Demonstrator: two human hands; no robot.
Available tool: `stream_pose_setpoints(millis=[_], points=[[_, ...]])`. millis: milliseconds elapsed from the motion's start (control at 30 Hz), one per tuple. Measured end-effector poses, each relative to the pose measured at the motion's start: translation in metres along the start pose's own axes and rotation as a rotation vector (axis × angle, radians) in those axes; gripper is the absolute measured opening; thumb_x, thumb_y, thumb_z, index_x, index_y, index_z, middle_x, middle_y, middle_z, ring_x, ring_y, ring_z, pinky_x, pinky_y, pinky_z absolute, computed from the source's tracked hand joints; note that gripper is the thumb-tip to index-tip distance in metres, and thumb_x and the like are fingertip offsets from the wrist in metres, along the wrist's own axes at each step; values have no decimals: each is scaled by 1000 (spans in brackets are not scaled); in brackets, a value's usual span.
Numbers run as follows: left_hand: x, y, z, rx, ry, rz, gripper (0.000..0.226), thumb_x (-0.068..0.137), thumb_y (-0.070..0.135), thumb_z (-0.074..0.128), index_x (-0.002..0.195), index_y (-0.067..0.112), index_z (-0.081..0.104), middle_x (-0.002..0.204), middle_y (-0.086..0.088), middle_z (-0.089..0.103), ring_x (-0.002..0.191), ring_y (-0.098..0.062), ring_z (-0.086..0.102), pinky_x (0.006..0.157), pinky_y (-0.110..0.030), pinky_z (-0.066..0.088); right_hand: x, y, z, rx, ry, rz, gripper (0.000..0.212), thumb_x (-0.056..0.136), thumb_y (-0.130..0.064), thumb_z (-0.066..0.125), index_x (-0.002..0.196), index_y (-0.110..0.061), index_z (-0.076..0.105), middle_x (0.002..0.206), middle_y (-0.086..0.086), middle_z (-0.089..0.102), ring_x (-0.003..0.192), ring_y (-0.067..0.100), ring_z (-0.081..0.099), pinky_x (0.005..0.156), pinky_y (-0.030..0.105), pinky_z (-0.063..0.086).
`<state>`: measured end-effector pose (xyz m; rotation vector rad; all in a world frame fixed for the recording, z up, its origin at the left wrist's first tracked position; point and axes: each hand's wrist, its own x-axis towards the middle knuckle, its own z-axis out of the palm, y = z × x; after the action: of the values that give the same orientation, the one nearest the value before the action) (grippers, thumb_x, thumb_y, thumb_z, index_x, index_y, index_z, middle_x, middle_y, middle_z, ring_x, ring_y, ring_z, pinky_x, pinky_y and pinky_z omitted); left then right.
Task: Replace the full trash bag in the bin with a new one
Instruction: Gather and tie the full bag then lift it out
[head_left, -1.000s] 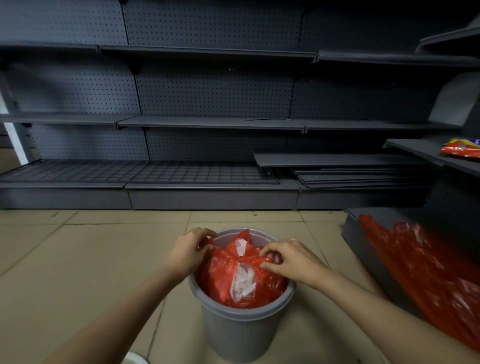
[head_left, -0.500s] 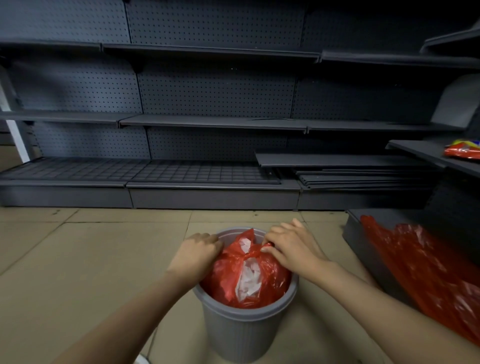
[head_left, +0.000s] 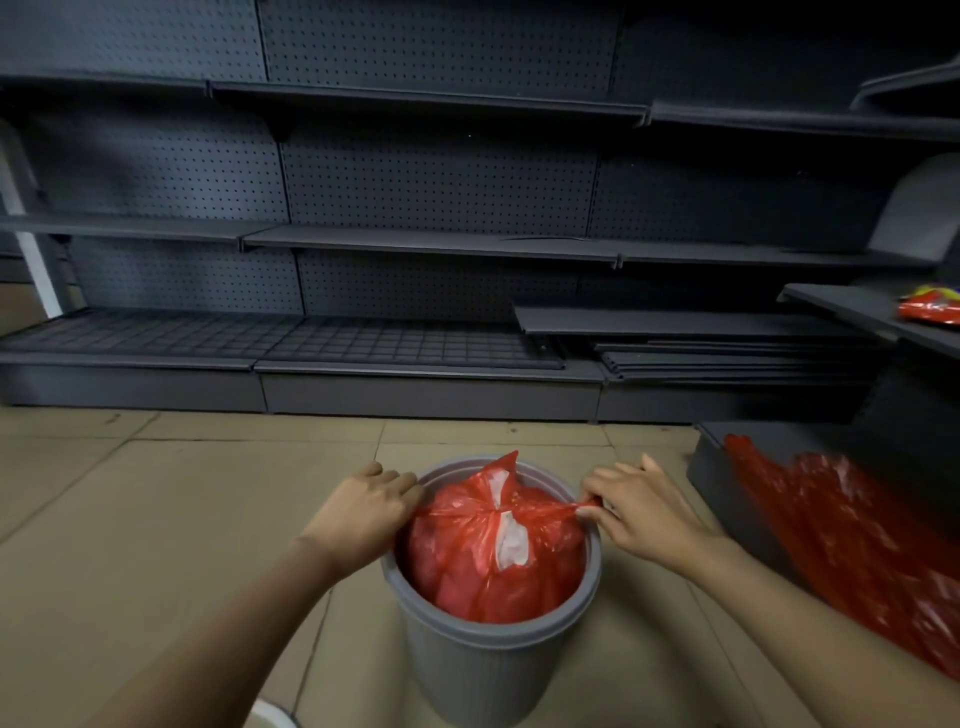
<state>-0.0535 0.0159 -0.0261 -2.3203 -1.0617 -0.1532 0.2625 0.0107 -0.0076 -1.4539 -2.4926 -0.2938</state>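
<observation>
Dark grey shop shelving (head_left: 426, 249) with pegboard backs lines the far wall above a beige tiled floor (head_left: 156, 519). Near the bottom centre, the left hand (head_left: 363, 512) curls its fingers over the left edge of a red trash bag (head_left: 488, 551), gripping the plastic at the bin's rim. The right hand (head_left: 641, 512) pinches a stretched strip of the same bag between thumb and fingertips, pulled taut to the right. The bag, knotted at its top with white paper showing through, fills a round grey bin (head_left: 488, 670) standing on the floor. At the right, loose red plastic sheeting (head_left: 852, 535) lies draped over a low shelf base.
</observation>
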Motion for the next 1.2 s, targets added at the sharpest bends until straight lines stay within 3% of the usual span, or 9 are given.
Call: stream_pose_setpoints(millis=[200,267,333,433,600,767,967,1100,1200], points=[[-4,0,3,-31,64,-53,3,71,23,56,73,24,58,64,7,60,53,-13,58,52,-23,46,2,1,1,7,5,18,19,91,-44,47,89,-28,56,96,-11,63,97,11,56,75,26,19],[-5,0,4,-59,48,-135,14,71,26,67,78,24,55,68,7,59,58,-15,58,53,-24,46,4,0,-1,10,25,28,20,91,-45,47,90,-28,57,96,-12,62,96,10,55,75,25,20],[-4,2,-2,-174,55,-283,26,73,31,72,84,26,49,76,5,58,65,-18,59,51,-27,43,8,-2,-3,52,66,45,21,90,-45,49,89,-26,58,95,-11,63,95,11,56,75,25,20],[11,8,-20,-417,135,-452,18,86,38,56,94,25,47,94,3,57,80,-22,60,54,-31,38,18,-11,-7,121,110,93,21,90,-45,49,91,-26,59,95,-12,63,94,9,56,77,25,23],[48,39,-32,-860,210,-498,7,91,23,53,96,20,52,101,0,62,86,-21,64,75,-40,51,34,-28,-13,264,171,139,18,89,-45,53,92,-29,59,86,-17,60,80,1,50,84,26,28],[63,58,-31,-1025,182,-455,8,92,24,50,101,24,48,105,-1,61,93,-21,62,82,-45,50,40,-36,-18,313,190,146,16,86,-45,56,93,-32,60,78,-18,61,76,4,55,82,26,30],[59,60,-31,-1319,120,-495,3,93,28,50,93,31,49,90,1,67,86,-16,66,82,-50,52,39,-37,-19,334,174,183,15,86,-45,57,95,-33,60,76,-16,61,74,4,55,80,25,27],[60,57,-26,-1303,65,-512,16,80,33,62,91,31,51,85,0,70,82,-18,68,79,-48,54,41,-42,-18,375,156,184,13,85,-42,60,94,-32,62,76,-14,64,77,6,60,83,24,28],[62,60,-24,-1231,56,-558,33,77,26,70,96,36,44,79,1,70,74,-14,67,72,-44,56,44,-49,-18,369,169,149,14,85,-42,59,95,-33,63,84,-11,69,82,6,60,82,23,26]])
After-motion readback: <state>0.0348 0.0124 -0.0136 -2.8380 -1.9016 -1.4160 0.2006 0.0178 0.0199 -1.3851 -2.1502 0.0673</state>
